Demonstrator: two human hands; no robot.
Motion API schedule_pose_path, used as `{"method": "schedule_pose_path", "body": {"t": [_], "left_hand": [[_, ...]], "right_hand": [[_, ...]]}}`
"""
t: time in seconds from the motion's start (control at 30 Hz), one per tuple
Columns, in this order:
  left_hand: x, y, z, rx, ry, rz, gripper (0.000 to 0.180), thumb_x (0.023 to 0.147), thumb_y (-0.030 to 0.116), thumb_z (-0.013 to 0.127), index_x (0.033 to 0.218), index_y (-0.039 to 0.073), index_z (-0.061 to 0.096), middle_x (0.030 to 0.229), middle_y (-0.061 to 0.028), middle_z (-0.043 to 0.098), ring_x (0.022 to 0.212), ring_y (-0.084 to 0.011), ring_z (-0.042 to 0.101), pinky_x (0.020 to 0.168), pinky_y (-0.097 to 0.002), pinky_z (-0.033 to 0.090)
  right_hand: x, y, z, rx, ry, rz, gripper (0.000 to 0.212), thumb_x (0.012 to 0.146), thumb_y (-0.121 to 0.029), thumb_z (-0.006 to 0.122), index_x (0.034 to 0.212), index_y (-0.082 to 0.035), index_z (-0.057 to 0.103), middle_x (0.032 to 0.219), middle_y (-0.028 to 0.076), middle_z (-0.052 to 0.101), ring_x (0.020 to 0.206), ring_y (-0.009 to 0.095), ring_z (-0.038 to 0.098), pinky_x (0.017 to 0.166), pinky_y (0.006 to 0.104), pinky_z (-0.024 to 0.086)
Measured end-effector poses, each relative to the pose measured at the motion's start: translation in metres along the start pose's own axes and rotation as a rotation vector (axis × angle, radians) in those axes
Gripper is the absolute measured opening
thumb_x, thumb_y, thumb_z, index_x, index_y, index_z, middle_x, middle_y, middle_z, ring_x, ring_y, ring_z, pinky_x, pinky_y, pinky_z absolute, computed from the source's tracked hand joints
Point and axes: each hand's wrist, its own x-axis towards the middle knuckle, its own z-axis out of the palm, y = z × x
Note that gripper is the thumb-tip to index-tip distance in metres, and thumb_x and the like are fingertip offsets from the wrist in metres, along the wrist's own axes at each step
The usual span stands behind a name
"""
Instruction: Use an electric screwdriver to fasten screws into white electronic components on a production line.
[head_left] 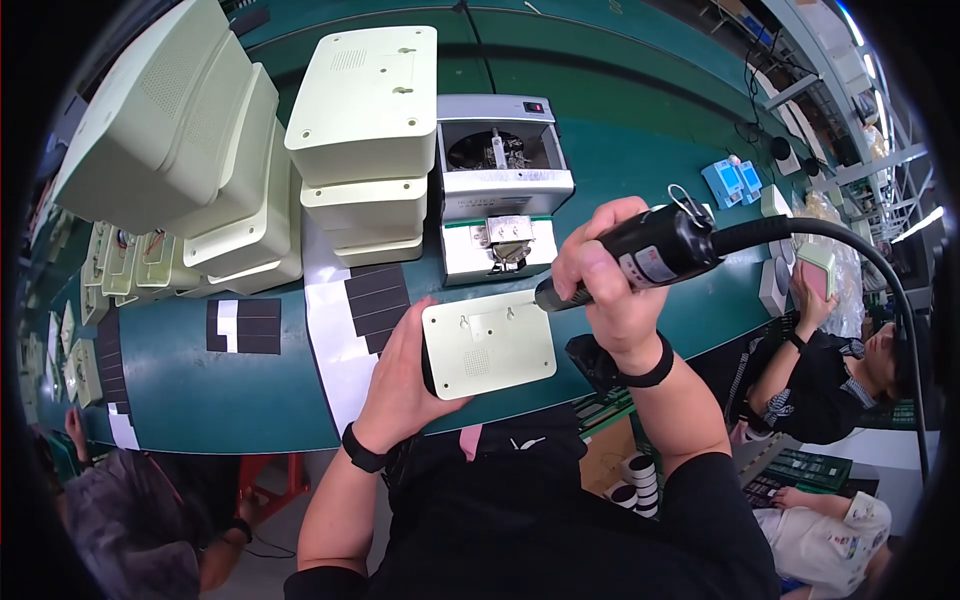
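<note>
My left hand (395, 385) grips the left side of a cream plastic housing (515, 360), its fingers partly hidden along the edge. The housing's holed face is up, with two keyhole slots, a vent grille and corner screw holes. Above its upper right corner, my right hand (628, 325) is wrapped round a black corded electric screwdriver (665, 245). The driver tilts down toward the left, its nose beside that corner; whether the bit touches a screw hole I cannot tell. Just beyond the housing stands a grey screw feeder (505, 190) with an open top.
Cream housings are stacked in a middle pile (370, 150) and a tall left pile (165, 130). Black foam strips (380, 300) lie on the green table (250, 400). Blue boxes (730, 182) stand at the right. The driver's cable (860, 240) curves rightward, near a co-worker (815, 390).
</note>
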Motion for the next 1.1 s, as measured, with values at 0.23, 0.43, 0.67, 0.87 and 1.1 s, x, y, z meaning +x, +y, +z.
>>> {"method": "schedule_pose_path", "body": {"t": [0.23,0.43,0.67,0.87,1.1], "left_hand": [[0.003,-0.002,-0.002,0.005,-0.016,-0.021,0.107,0.060,0.023,0.091,0.145,-0.001,0.029,0.137,-0.0234,0.048,0.128,-0.0412,0.049,0.106,-0.0449,0.043],[0.003,-0.001,-0.005,0.004,-0.023,-0.036,0.107,0.060,0.022,0.091,0.145,-0.001,0.029,0.137,-0.0232,0.048,0.127,-0.0412,0.049,0.106,-0.0445,0.043],[0.002,-0.003,-0.003,0.024,-0.015,0.028,0.106,0.061,0.022,0.090,0.144,-0.002,0.029,0.136,-0.0229,0.048,0.127,-0.0408,0.049,0.105,-0.0439,0.043],[0.000,-0.001,-0.002,0.023,0.006,0.028,0.105,0.062,0.022,0.090,0.144,-0.002,0.030,0.137,-0.0230,0.047,0.127,-0.0406,0.049,0.105,-0.0440,0.043],[-0.001,-0.003,-0.004,-0.006,0.019,0.000,0.102,0.061,0.021,0.089,0.143,0.000,0.032,0.137,-0.0227,0.047,0.126,-0.0404,0.049,0.106,-0.0439,0.042]], "right_hand": [[-0.002,0.009,-0.002,0.054,0.008,0.011,0.024,0.088,-0.011,0.061,0.103,-0.003,0.043,0.068,0.008,0.053,0.055,0.015,0.052,0.051,0.0297,0.046],[-0.001,0.020,-0.007,-0.039,-0.075,-0.017,0.026,0.089,-0.014,0.063,0.102,-0.004,0.043,0.068,0.009,0.053,0.053,0.014,0.049,0.050,0.0295,0.044],[0.018,-0.027,0.008,0.074,-0.057,0.000,0.027,0.090,-0.017,0.063,0.103,-0.004,0.043,0.068,0.009,0.053,0.053,0.015,0.049,0.051,0.0307,0.044],[0.048,-0.014,0.023,0.062,-0.020,-0.123,0.026,0.090,-0.017,0.061,0.104,-0.004,0.043,0.068,0.009,0.052,0.053,0.017,0.050,0.052,0.0322,0.045],[0.028,-0.027,0.045,0.146,-0.134,-0.019,0.026,0.091,-0.017,0.060,0.104,-0.005,0.041,0.069,0.009,0.052,0.053,0.016,0.049,0.053,0.0320,0.045]]}}
